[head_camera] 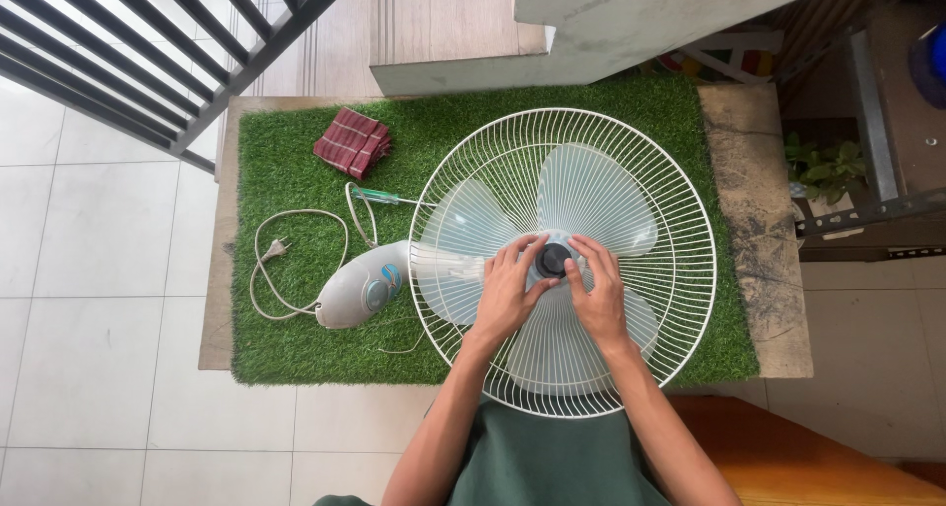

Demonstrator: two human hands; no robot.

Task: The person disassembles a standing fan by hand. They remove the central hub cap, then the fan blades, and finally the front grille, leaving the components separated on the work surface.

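Note:
A white electric fan lies on its back on a green turf mat [296,151]. Its round wire guard [680,220] faces up, with pale translucent blades [591,191] inside. My left hand [505,291] and my right hand [597,291] rest on the blades on either side of the dark hub cap [553,260], fingertips touching it. The fan's base [360,287] with its blue dials lies to the left. Its cord and plug [276,250] coil further left.
A screwdriver with a green handle [379,196] lies beside the guard. A folded red striped cloth [353,141] sits at the mat's far left. The mat covers a low wooden table [759,220] on a tiled floor. Black railing stands at the far left, a potted plant [823,166] at the right.

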